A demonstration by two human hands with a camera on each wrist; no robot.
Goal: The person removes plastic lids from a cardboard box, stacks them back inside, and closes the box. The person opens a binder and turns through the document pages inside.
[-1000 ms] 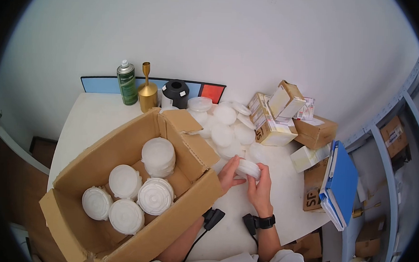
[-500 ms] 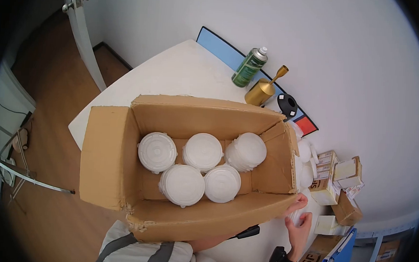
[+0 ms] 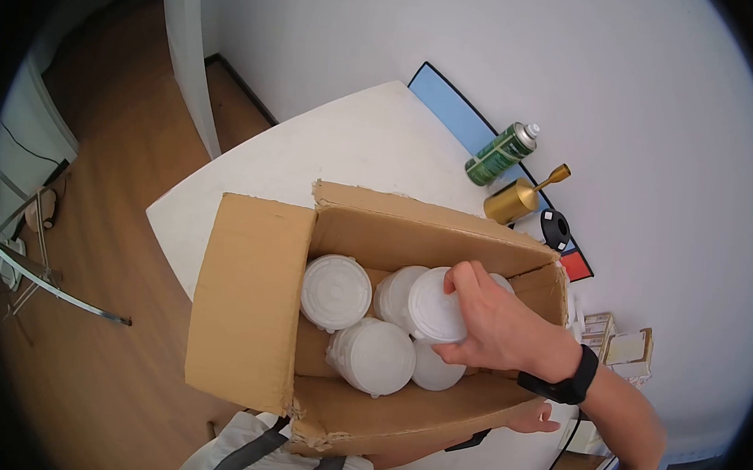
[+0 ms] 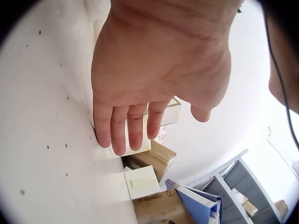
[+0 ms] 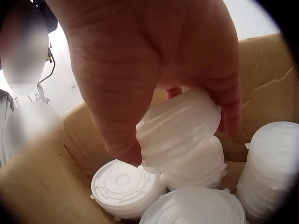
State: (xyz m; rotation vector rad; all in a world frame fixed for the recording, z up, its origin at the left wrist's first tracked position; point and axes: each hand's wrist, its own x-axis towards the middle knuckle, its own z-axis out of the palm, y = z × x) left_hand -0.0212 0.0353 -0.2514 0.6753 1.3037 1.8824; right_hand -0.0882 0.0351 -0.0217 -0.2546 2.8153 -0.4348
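My right hand (image 3: 500,329) grips a short stack of round white plastic lids (image 3: 434,309) inside the cardboard box (image 3: 252,301). Thumb and fingers reach round the stack's edge, and the right wrist view has these lids (image 5: 180,133) tilted above a taller stack (image 5: 198,168). More lid stacks stand upright in the box, among them one at the left (image 3: 337,291) and one in front (image 3: 376,356). Beyond the box's near right side is my left hand (image 3: 536,417), partly hidden by its wall. In the left wrist view that hand's fingers (image 4: 120,130) extend, holding nothing.
Along the wall stand a green spray can (image 3: 502,154), a gold candlestick (image 3: 514,199) and a black object (image 3: 554,229). Small cartons (image 3: 628,352) sit to the right. A blue folder (image 4: 198,203) leans by a brown carton (image 4: 163,207). The box's left flap hangs outward.
My right hand has moved from the table into the box with a lid stack. The left hand has let go of the lids. The head view has swung left.
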